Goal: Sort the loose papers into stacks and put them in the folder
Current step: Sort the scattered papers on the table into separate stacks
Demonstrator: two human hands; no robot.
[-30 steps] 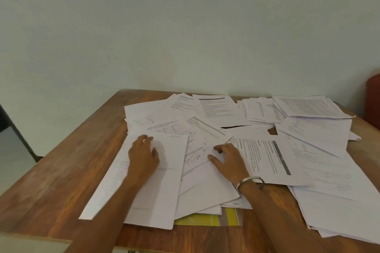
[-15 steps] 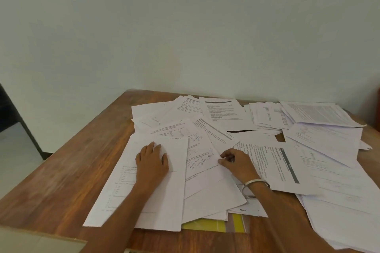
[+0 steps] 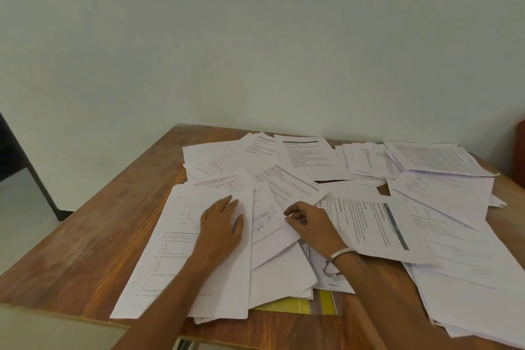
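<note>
A brown wooden desk (image 3: 85, 236) stands against a plain pale wall (image 3: 255, 37), seen from above by the person working at it. White printed paper sheets (image 3: 443, 196) lie scattered and overlapping across most of the desk, from the middle out to the right edge.

The left hand (image 3: 220, 224) lies flat, palm down, with straight fingers close together, pressing on a large white sheet bearing faint diagrams and lines of text (image 3: 176, 250), which lies at the left of the spread and reaches the near edge of the desk. It holds nothing.

The right hand (image 3: 311, 221), just to the right, has its fingers curled, and thumb and fingertips pinch the edge of a white sheet marked with handwriting (image 3: 267, 224) that lies between the two hands. A thin silver metal bangle (image 3: 338, 257) circles the right wrist.

A yellow and clear plastic folder (image 3: 295, 305) lies at the near edge of the desk, mostly buried under the sheets, with only a strip showing below the right forearm.

To the right of the right hand lies a white sheet with a dark grey header band (image 3: 380, 224), turned sideways.
</note>
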